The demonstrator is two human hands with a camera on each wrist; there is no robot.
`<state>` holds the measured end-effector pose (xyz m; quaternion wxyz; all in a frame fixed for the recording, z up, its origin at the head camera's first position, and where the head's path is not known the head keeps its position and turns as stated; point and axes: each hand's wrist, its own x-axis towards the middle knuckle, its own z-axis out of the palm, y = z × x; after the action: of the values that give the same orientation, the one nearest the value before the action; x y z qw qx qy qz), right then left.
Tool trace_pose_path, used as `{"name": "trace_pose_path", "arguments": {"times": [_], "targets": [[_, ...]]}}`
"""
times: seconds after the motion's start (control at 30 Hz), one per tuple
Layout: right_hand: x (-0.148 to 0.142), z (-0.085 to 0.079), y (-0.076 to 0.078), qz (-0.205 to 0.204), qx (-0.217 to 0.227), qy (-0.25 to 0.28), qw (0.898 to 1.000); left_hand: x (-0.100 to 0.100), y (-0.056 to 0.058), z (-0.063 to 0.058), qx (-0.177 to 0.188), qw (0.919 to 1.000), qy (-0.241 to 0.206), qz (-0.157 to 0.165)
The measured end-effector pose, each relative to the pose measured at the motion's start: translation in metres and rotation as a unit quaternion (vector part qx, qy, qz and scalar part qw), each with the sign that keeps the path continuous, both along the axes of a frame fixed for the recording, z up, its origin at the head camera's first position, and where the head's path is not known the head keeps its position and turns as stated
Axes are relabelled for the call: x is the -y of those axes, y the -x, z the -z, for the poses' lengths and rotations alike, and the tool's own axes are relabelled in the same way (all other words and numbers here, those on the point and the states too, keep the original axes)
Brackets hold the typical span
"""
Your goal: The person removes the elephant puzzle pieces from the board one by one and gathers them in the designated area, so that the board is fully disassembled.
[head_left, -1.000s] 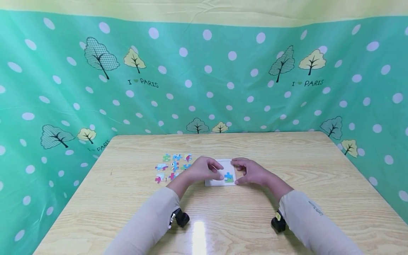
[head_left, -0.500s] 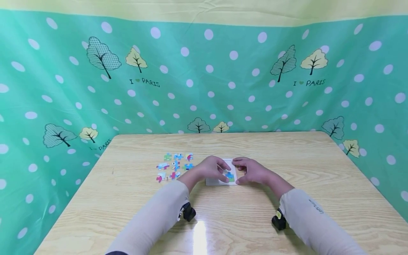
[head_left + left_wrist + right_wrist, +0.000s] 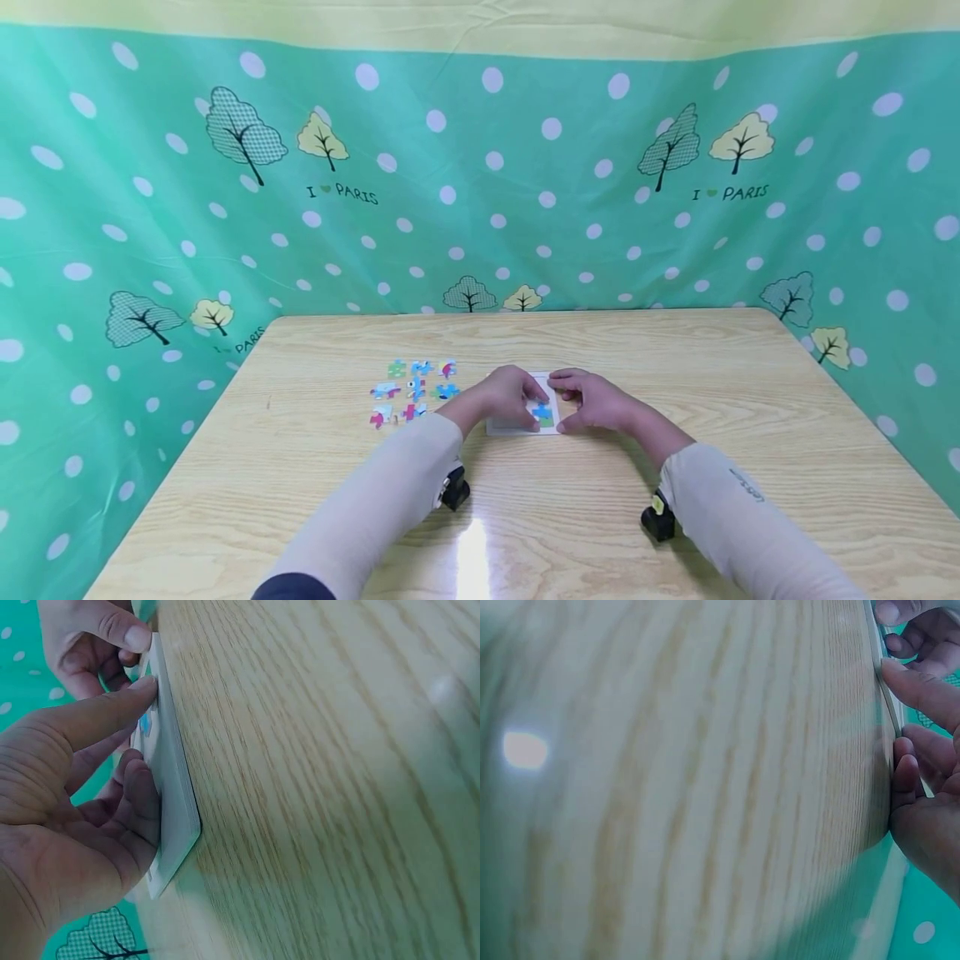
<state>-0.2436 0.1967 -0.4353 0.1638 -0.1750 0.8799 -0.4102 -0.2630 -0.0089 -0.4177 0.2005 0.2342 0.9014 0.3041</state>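
A shallow white puzzle tray (image 3: 500, 429) lies flat on the table. On its right part is a blue and green jigsaw piece (image 3: 542, 412). My left hand (image 3: 506, 396) reaches over the tray, its thumb and a fingertip at the near and far sides of this piece. In the left wrist view, the blue of the piece (image 3: 145, 722) shows between thumb and fingers. My right hand (image 3: 596, 402) holds the tray's right end, thumb by the near corner and forefinger by the far one. The right wrist view shows its thumb (image 3: 896, 671) against the tray edge.
Several loose jigsaw pieces (image 3: 416, 389) lie in rough rows to the left of the tray. The wooden table (image 3: 675, 358) ends at a green dotted curtain (image 3: 480, 167) behind. Each wrist wears a black camera (image 3: 657, 521).
My left hand has moved right across the tray, and its thumb and finger have come to the blue and green piece. The right hand stays at the tray's right end.
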Motion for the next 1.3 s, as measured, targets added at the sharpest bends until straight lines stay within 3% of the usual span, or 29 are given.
{"name": "trace_pose_path", "arguments": {"times": [0.3, 0.87, 1.3], "targets": [[0.0, 0.0, 0.001, -0.006, -0.006, -0.001, 1.0, -0.003, -0.001, 0.0, 0.004, 0.9997, 0.024, -0.001], [0.0, 0.001, 0.0, -0.002, 0.006, 0.001, 1.0, 0.001, -0.002, 0.004, 0.009, 0.9998, -0.019, -0.006], [0.0, -0.002, -0.002, 0.0, 0.008, 0.007, 1.0, 0.005, -0.007, 0.009, 0.041, 0.9927, -0.106, -0.041]]}}
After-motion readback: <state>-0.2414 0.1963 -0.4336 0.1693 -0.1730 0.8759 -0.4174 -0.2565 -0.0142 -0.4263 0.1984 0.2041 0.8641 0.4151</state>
